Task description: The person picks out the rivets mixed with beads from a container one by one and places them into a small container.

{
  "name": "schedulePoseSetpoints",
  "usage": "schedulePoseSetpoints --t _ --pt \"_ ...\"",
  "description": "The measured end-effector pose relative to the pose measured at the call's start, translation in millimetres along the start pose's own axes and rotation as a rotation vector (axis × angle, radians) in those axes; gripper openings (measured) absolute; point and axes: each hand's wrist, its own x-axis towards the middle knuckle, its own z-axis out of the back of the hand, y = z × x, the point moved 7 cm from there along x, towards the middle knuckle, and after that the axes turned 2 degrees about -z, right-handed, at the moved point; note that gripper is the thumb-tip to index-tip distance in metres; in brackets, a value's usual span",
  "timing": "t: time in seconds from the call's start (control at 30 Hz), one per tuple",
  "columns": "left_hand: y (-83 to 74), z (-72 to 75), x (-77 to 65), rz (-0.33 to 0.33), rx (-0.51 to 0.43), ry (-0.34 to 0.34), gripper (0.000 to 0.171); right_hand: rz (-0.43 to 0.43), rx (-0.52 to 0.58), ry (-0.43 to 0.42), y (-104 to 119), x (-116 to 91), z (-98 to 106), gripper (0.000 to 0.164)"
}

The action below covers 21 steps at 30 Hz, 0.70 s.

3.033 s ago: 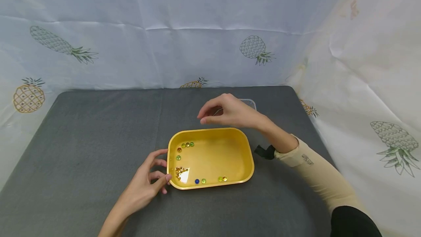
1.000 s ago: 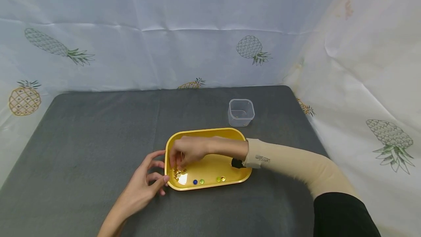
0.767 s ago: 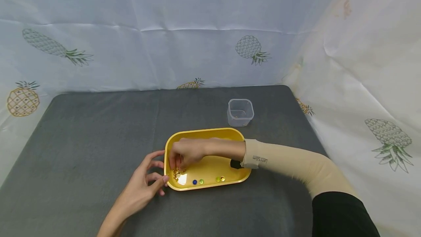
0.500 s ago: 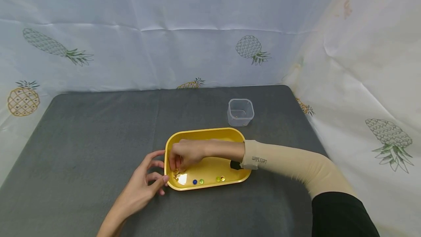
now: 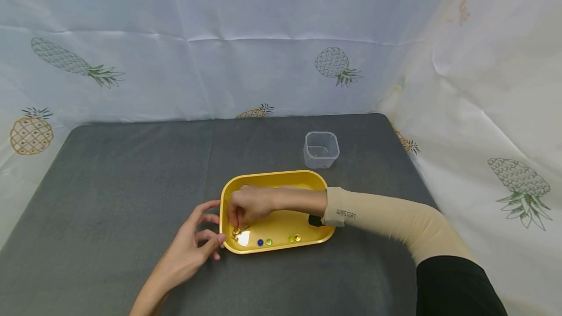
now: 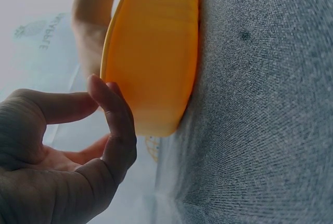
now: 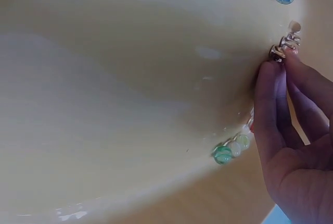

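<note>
Yellow tray: set on a grey cloth; its left end is gripped by the left hand, thumb on the rim, fingers against the outer wall.

Gold beads: clustered inside the tray's near left corner, where one appears to be pinched between finger and thumb of the right hand; whether more are caught cannot be told, the fingertips being partly hidden. The two hands are held apart.

Clear tub: stood beyond the tray, near its far right corner (specks are shown at its bottom, too small to be identified).

Risks, as judged: a bead could be lost through too slight a pinch; neighbouring beads could be scattered by crowding fingertips. The green marbles near the right hand could be set rolling if brushed, as could the blue marble and yellow marbles by the near wall if the tray is tipped by the left hand.

Differences from three seconds earlier: the right hand, then held beyond the tray, is now lowered into it; the tub, then mostly hidden, is exposed; the far left marbles are covered in the head view. The left hand's hold is unchanged.
</note>
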Motion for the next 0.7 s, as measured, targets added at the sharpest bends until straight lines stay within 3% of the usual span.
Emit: schedulePoseSetpoints --t 0.7 --pt "0.4 0.3 -0.2 0.006 0.014 -0.003 0.069 0.013 0.005 -0.020 0.0 -3.7 3.7 0.005"
